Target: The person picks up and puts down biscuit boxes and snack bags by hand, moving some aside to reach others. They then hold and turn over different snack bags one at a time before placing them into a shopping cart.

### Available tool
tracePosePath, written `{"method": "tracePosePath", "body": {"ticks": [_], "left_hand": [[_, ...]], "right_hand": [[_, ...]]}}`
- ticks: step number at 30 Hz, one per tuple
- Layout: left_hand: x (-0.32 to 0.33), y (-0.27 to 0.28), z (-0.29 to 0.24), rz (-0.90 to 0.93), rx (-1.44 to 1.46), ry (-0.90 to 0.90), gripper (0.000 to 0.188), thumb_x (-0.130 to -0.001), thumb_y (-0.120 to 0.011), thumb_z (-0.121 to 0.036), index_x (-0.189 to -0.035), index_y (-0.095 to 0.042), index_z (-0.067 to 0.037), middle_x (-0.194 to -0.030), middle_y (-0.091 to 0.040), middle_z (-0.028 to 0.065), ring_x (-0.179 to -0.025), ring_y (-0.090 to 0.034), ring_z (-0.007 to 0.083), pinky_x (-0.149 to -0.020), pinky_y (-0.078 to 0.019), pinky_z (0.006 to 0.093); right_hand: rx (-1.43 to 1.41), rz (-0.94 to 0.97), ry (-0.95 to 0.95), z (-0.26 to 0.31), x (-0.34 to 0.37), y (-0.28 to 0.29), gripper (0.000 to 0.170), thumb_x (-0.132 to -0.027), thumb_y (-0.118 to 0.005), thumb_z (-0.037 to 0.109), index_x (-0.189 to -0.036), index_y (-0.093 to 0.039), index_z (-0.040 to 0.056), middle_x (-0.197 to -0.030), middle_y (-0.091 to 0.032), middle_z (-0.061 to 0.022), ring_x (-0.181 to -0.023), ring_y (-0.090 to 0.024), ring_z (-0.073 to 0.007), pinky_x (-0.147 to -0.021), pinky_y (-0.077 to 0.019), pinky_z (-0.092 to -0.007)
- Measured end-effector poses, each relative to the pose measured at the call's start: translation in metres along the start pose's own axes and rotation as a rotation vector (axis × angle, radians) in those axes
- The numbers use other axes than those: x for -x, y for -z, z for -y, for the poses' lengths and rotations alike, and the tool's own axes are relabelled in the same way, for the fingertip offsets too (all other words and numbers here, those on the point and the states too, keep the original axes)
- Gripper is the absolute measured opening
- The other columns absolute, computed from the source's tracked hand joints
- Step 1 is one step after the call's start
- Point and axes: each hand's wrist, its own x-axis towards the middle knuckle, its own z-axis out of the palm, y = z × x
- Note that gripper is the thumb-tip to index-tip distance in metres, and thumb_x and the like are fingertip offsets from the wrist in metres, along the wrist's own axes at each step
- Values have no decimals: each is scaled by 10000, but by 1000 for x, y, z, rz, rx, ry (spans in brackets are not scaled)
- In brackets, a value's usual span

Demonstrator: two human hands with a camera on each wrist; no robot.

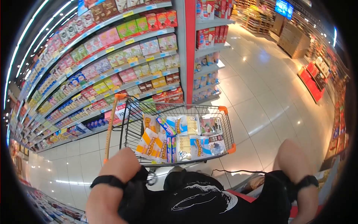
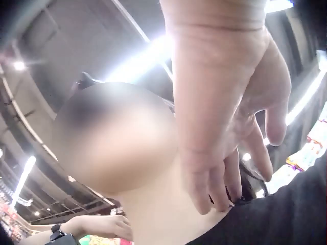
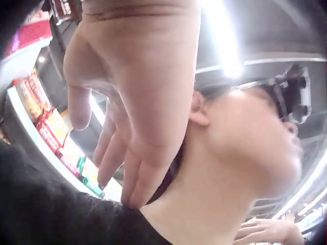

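In the left wrist view my left hand (image 2: 225,102) reaches down over my shoulder beside the neck (image 2: 158,214), its fingers slightly bent and fingertips at the collar of a black shirt (image 2: 286,214). On the other side, my right hand (image 3: 138,92) hangs its fingers loosely over the other shoulder, fingertips right at the shirt. Both hands are out of sight in the head view, where the bent left arm (image 1: 115,168) and right arm (image 1: 291,160) show wrist straps. A wire shopping cart (image 1: 232,148) stands before me, holding several snack packs (image 1: 149,143).
Long shelves (image 1: 112,48) of boxed snacks run along the left, ending in a red upright (image 1: 190,52). Tiled floor (image 1: 261,108) stretches to the right of the cart. A red display stand (image 1: 310,82) is farther off on that side.
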Motion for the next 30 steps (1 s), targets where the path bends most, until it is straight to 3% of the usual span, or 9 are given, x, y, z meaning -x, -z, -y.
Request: {"method": "tracePosePath", "body": {"ticks": [3,4,6,8,12,15,20,24,30], "left_hand": [[22,35,41,144,323,109,363,-971,-326,-203,-1095,-580,23,-1245,-522,230,-1077,-530,383,-915,-416,448],[54,26,52,55,348,145,317,-971,-377,-205,-930,-605,12,-976,-621,201,-920,-599,345,-814,-475,457],[117,22,85,-181,262,275,510,-955,-435,-384,-1065,-599,86,-1049,-581,278,-976,-570,391,-821,-465,470],[160,0,98,-724,-330,1173,376,-896,-552,-282,-1061,-613,51,-1069,-634,192,-1023,-593,299,-840,-469,390],[320,-53,157,-549,-632,1858,279,-844,-612,-235,-1017,-658,-21,-1069,-646,146,-931,-630,278,-837,-479,337],[384,-82,179,-698,-330,1960,312,-840,-607,-277,-1035,-652,-38,-1044,-655,138,-893,-639,294,-808,-493,350],[468,-115,233,-353,-415,2012,463,-799,-616,-330,-1187,-559,-84,-1084,-619,155,-989,-595,339,-822,-491,419],[463,-100,252,-229,-344,2267,573,-791,-616,-353,-1284,-462,-106,-1191,-529,193,-1047,-564,362,-851,-478,450],[514,-112,249,-555,-551,2210,644,-833,-549,-442,-1334,-385,-72,-1294,-422,234,-1031,-562,387,-816,-485,477]], "right_hand": [[-185,-30,-4,-5,41,17,341,-940,-448,233,-1187,-486,2,-1149,-537,-146,-1090,-523,-250,-870,-461,-417],[-234,-77,-26,-14,62,22,343,-942,-445,228,-1194,-484,0,-1156,-539,-149,-1097,-523,-252,-874,-461,-416],[-294,-326,-111,-43,119,28,347,-946,-440,219,-1208,-481,-5,-1172,-543,-154,-1112,-523,-256,-882,-461,-416],[-237,-928,-404,-83,186,33,351,-951,-434,210,-1221,-478,-10,-1187,-547,-160,-1126,-523,-261,-890,-461,-416],[-149,-1614,-1460,-198,346,24,375,-911,-475,229,-1257,-481,84,-1183,-557,-87,-1076,-535,-201,-858,-461,-368],[-254,-1542,-1629,-259,451,-16,341,-889,-479,233,-1198,-518,94,-1119,-559,-67,-1033,-533,-195,-824,-469,-383],[-223,-1598,-2117,-286,475,-42,343,-831,-558,335,-1052,-583,74,-936,-570,-69,-865,-556,-183,-689,-470,-383],[-326,-1620,-2160,-297,517,-62,276,-814,-571,318,-780,-571,44,-615,-527,-95,-463,-513,-210,-406,-383,-373],[-207,-1661,-2371,-330,581,-90,283,-770,-603,309,-716,-569,33,-571,-509,-102,-405,-458,-212,-380,-326,-369]]}}
